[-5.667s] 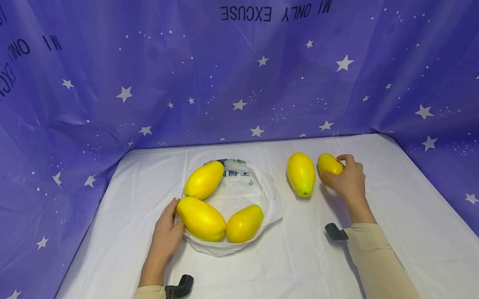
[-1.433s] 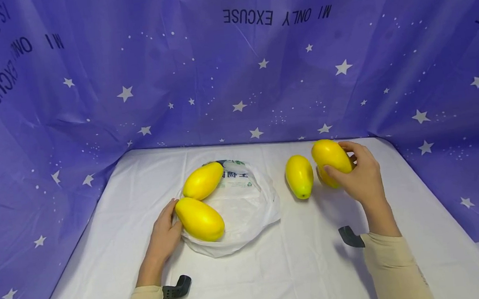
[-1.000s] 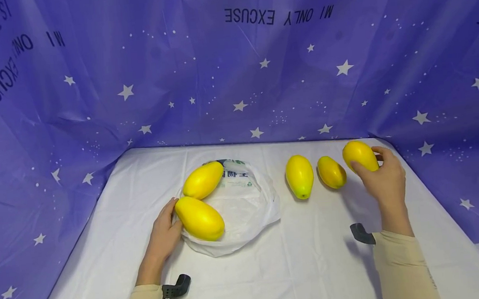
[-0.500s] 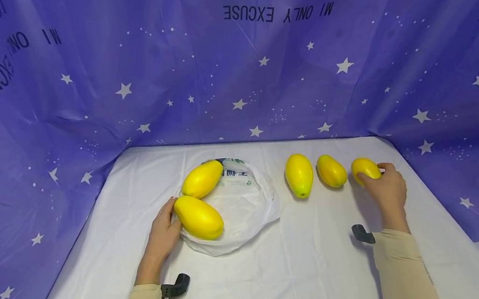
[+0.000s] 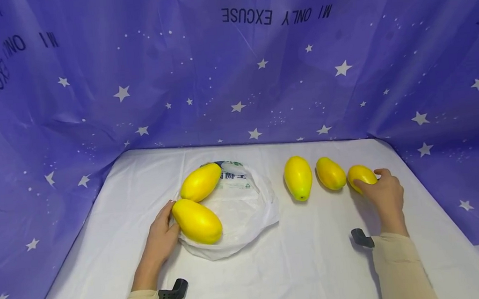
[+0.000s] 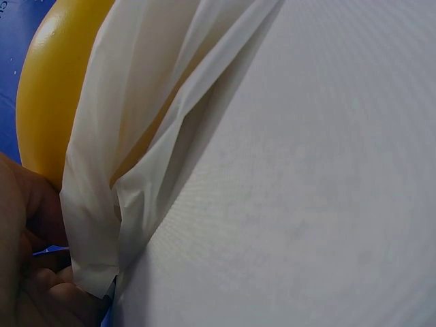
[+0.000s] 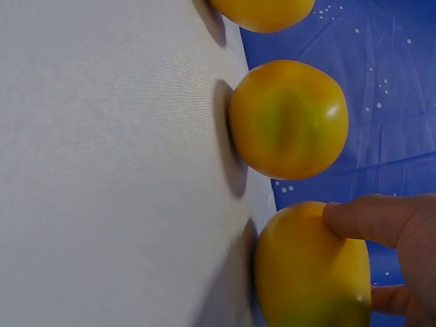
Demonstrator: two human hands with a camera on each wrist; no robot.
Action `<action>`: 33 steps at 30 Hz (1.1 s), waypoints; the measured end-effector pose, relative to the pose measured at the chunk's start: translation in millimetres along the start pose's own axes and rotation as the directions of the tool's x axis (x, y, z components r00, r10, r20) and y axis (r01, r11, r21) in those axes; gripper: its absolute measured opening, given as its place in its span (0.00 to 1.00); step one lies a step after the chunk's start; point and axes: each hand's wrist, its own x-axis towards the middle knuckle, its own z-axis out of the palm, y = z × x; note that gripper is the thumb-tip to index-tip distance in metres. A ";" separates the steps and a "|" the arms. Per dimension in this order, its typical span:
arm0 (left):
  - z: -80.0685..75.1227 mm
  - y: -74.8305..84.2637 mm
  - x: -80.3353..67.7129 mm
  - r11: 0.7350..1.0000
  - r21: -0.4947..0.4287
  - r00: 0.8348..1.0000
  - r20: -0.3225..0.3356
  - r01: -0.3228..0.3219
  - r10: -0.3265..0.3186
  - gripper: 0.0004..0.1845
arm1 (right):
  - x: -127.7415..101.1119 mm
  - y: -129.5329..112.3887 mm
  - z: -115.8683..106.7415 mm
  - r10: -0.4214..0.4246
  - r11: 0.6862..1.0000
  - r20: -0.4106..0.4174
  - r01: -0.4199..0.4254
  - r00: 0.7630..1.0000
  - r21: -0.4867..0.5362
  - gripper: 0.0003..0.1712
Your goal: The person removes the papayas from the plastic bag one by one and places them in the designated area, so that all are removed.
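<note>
Five yellow mangoes are on the white table. My right hand (image 5: 369,179) grips the rightmost mango (image 5: 360,175), which rests on the cloth at the end of a row with two others (image 5: 331,173) (image 5: 298,177). In the right wrist view my thumb (image 7: 371,219) lies over that mango (image 7: 310,272), next to its neighbour (image 7: 289,119). My left hand (image 5: 166,223) pinches the near-left rim of a white plastic bag (image 5: 244,208), against a mango (image 5: 196,221) lying in it. A second mango (image 5: 201,182) lies at the bag's far rim. The left wrist view shows the bag's fold (image 6: 150,143) over the mango (image 6: 58,95).
A purple star-printed cloth (image 5: 233,75) hangs behind and down both sides of the table (image 5: 291,267). Bare white cloth stretches across the front, between my forearms. Black camera mounts (image 5: 172,293) (image 5: 362,238) sit at both wrists.
My right hand took the third mango out of the bag, carried it right past the other two and lowered it onto the cloth at the row's end. My left hand stayed on the bag.
</note>
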 end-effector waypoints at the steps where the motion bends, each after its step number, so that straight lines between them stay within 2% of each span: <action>1: -0.1 -0.1 0.0 1.000 -0.002 1.000 -0.003 0.001 -0.001 0.32 | -0.4 -1.0 -0.8 0.000 1.000 0.006 0.000 1.000 -0.002 0.54; 6: -0.5 0.7 1.1 1.000 -0.020 1.000 -0.002 -0.004 0.004 0.32 | -2.4 -4.6 -5.0 0.002 1.000 0.015 -0.002 1.000 -0.022 0.53; 12: -1.4 -1.8 0.7 1.000 -0.015 1.000 -0.005 -0.001 0.001 0.31 | -5.3 -9.8 -7.5 -0.028 0.998 0.024 0.030 0.999 -0.058 0.50; 21: -1.5 -1.4 -1.1 1.000 -0.022 1.000 -0.015 -0.007 0.007 0.32 | -10.8 -20.5 -14.2 -0.075 0.993 0.060 0.080 0.995 -0.083 0.50; 26: -2.0 0.0 -1.7 1.000 -0.016 1.000 -0.012 -0.007 0.006 0.32 | -19.1 -33.4 -17.0 -0.127 0.988 0.017 0.128 0.992 -0.088 0.49; 29: -2.2 1.1 -1.5 1.000 -0.011 1.000 -0.008 -0.005 0.005 0.32 | -25.8 -45.4 -16.8 -0.211 0.976 -0.050 0.208 0.976 -0.063 0.45; 33: -2.4 1.0 -1.6 1.000 -0.010 1.000 -0.008 -0.003 0.003 0.32 | -33.6 -62.6 -13.1 -0.338 0.940 -0.132 0.340 0.932 -0.014 0.39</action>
